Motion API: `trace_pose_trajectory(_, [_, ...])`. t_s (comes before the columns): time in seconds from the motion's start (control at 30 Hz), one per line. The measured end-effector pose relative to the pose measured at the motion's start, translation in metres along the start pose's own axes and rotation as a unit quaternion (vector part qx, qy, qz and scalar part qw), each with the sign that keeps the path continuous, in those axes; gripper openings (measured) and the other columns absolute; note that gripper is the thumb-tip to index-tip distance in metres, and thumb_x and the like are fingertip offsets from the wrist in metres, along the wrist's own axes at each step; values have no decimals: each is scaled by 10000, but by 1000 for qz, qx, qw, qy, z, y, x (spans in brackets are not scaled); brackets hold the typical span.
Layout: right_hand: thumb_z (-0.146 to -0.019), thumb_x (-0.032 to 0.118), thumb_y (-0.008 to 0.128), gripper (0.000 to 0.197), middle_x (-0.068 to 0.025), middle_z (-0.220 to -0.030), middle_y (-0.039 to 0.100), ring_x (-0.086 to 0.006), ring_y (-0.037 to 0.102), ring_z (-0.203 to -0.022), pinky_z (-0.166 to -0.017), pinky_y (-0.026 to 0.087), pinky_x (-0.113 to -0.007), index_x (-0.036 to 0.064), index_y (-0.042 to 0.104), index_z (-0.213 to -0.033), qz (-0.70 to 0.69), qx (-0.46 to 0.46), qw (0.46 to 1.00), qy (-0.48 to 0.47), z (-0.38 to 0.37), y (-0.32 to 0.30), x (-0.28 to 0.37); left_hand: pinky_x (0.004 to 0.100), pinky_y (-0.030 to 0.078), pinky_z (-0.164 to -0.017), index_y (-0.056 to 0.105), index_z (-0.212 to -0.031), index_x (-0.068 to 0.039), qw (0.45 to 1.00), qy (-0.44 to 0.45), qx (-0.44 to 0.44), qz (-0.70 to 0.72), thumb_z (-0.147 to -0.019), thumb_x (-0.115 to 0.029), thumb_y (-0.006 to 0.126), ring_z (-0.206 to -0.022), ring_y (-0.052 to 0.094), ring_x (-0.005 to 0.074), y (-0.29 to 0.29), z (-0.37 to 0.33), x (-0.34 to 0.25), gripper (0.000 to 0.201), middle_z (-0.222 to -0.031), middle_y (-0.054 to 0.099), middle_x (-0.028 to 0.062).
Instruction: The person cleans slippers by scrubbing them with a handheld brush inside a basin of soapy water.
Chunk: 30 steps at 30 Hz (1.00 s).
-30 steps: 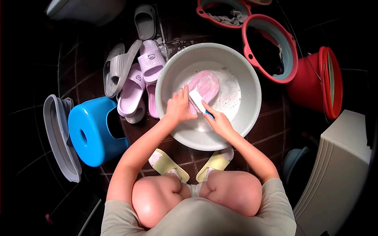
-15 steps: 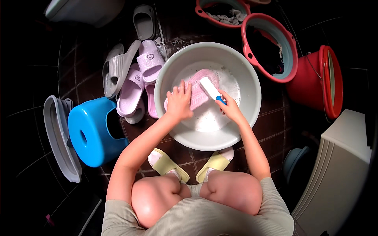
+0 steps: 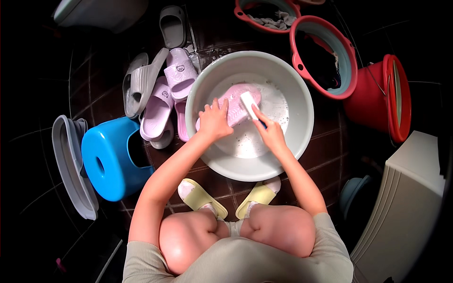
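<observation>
A pink slipper [image 3: 234, 98] lies sole up in a large pale grey basin [image 3: 298, 118] of sudsy water. My left hand [image 3: 215, 122] grips it near its left end, the fingers spread over the sole. In my right hand [image 3: 272, 135] is a scrub brush [image 3: 247, 102] with a white head and a blue handle. The brush head rests on the right part of the sole; its bristles are out of sight underneath. Beside the basin's left wall lie lilac slippers [image 3: 158, 108], with a grey slipper [image 3: 143, 82] leaning among them.
A blue stool [image 3: 106, 141] and a folded grey tub [image 3: 71, 174] stand at the left. Red-rimmed basins [image 3: 296, 59] holding laundry and a red bucket [image 3: 368, 96] are at the far right. A beige ribbed box [image 3: 401, 198] is at the near right. Another grey slipper [image 3: 172, 28] lies farther off.
My right hand has turned and drawn slightly nearer to me, and the brush has tilted steeper on the sole. My left hand still grips the slipper, with only a slight shift.
</observation>
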State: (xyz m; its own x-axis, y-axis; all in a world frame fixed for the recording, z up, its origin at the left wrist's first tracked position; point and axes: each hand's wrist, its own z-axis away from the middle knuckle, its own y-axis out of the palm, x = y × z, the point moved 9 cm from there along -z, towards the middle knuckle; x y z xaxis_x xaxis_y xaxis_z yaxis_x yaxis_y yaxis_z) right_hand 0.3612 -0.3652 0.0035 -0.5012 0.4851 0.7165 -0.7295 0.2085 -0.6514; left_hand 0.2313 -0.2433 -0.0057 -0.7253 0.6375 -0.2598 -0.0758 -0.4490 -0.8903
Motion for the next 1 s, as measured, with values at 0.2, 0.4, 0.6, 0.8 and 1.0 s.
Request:
trace_pose_trajectory(0.2, [-893,276,554,436,-241,-1064,598,-390,602,-920,-745,496,-379,295,483,-1322,-78,-42,995,-39,-3,6,11,524,475,-848,397,-1371,-140,998,-33,38,26,-489,-317,720,-1060,534,414,-1,-5,11,957,-1280,462,193])
trace_pose_trajectory(0.4, [-893,278,556,431,-208,-1091,607,-377,615,-914,-733,501,-383,329,483,-1316,-65,-12,997,-33,-2,5,17,483,481,-867,384,-1388,-146,998,-33,37,33,-494,-340,713,-1043,544,415,-4,-8,9,973,-1251,487,192])
trace_pose_trajectory(0.6, [-900,249,548,452,-204,-1143,588,-347,620,-964,-782,499,-347,284,460,-1342,-129,-88,987,-42,-9,3,9,441,482,-883,386,-1388,-124,994,-41,80,64,-493,-352,715,-1052,543,404,-4,-9,13,980,-1238,495,197])
trace_pose_trajectory(0.8, [-890,287,560,448,-199,-1024,629,-371,636,-814,-688,511,-384,358,467,-1323,-57,-2,997,-55,13,20,27,449,484,-876,394,-1381,-112,998,-32,46,37,-496,-349,724,-1045,544,406,-3,-6,10,974,-1231,501,200])
trace_pose_trajectory(1.0, [-902,307,537,456,-205,-856,651,-389,627,-719,-636,482,-421,382,435,-1340,-41,-109,993,28,-16,-9,-10,447,488,-869,380,-1385,-116,996,-28,70,42,-487,-335,724,-1034,549,406,-3,-10,8,986,-1240,495,199])
